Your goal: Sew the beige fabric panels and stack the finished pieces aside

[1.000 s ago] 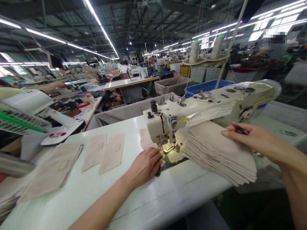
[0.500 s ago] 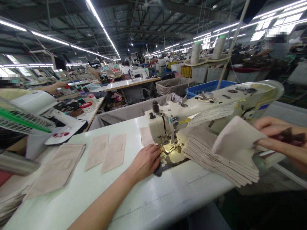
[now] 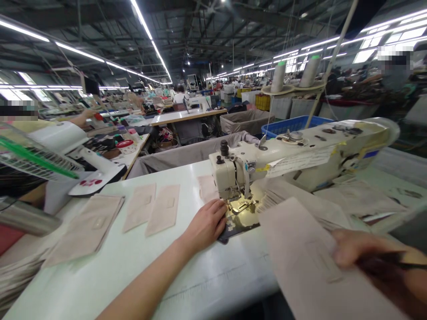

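Observation:
My left hand [image 3: 207, 224] lies beside the lit needle plate [image 3: 242, 218] of a sewing machine [image 3: 273, 160]. Its fingers are curled together, and whatever is under the fingertips is hidden. At the lower right, my right hand [image 3: 363, 253] grips a beige fabric panel [image 3: 300, 249] by its edge. This panel has a small stitched rectangle on it and hangs over the table's front edge. A dark, blurred object [image 3: 383, 266], its kind unclear, is also held in the right palm. Behind the panel, a stack of beige fabric pieces [image 3: 283, 195] lies right of the needle.
Two small beige panels [image 3: 163, 209] and a larger pile [image 3: 90, 226] lie on the table's left. A white fan [image 3: 60, 146] stands at the far left. Thread cones [image 3: 310, 73] rise behind the machine, near a blue basket [image 3: 293, 124]. More fabric [image 3: 360, 195] lies right.
My right hand has lifted the panel off the stack and brought it down and toward me. My left hand has stayed beside the needle plate. The view has shifted slightly.

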Motion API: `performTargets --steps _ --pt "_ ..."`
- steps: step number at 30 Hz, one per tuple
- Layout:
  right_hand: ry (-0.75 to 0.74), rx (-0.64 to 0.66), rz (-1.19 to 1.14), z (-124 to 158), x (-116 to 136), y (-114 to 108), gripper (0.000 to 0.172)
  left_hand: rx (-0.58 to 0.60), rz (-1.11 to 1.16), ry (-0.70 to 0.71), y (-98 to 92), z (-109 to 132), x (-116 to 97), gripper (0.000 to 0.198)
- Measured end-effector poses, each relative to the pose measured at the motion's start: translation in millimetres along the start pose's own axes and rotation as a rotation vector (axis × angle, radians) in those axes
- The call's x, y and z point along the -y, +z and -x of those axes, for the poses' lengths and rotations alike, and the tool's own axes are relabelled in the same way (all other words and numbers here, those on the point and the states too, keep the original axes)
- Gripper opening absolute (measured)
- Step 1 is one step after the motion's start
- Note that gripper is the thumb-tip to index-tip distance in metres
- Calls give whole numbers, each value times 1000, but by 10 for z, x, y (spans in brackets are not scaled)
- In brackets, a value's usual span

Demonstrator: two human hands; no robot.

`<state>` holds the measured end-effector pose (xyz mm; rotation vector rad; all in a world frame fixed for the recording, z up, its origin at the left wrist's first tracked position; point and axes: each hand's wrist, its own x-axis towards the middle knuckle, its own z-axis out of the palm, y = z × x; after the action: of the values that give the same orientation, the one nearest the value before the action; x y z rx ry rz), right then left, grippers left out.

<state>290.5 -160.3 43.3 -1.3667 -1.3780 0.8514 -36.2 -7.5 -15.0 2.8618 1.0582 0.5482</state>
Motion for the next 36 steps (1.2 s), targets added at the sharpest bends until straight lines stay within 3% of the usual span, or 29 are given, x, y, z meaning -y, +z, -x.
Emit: performTargets --steps 2,5,10,13,16,19,23,28,32,34,36 --pt "19 115 -85 4 -1 304 56 9 -4 -6 27 13 21 33" --pt "110 46 -102 33 -34 717 27 29 -17 -44 -5 49 54 35" --pt "116 160 -164 47 -189 1057 14 73 26 -378 -308 133 -14 37" --pt "141 231 -153 7 -248 1139 13 25 494 -563 -477 136 -200 43" --pt "173 199 -145 11 -266 1222 14 41 1023 -665 -508 87 -387 38" --pt "183 112 -134 107 -320 1295 16 5 1171 -828 -439 10 -420 37" --pt "170 7 -74 299 -501 1354 26 -49 1048 -923 -300 -104 -264 26" --pt "81 31 31 402 -719 1396 34 2 436 -697 -87 -243 -173 15" --pt "38 138 57 385 -817 1317 17 27 304 -640 4 -310 -171 18" --pt "-88 238 79 361 -843 1248 20 41 290 -632 15 -329 -156 18" --pt "-323 298 141 331 -857 1193 28 55 269 -648 22 -345 -136 16"
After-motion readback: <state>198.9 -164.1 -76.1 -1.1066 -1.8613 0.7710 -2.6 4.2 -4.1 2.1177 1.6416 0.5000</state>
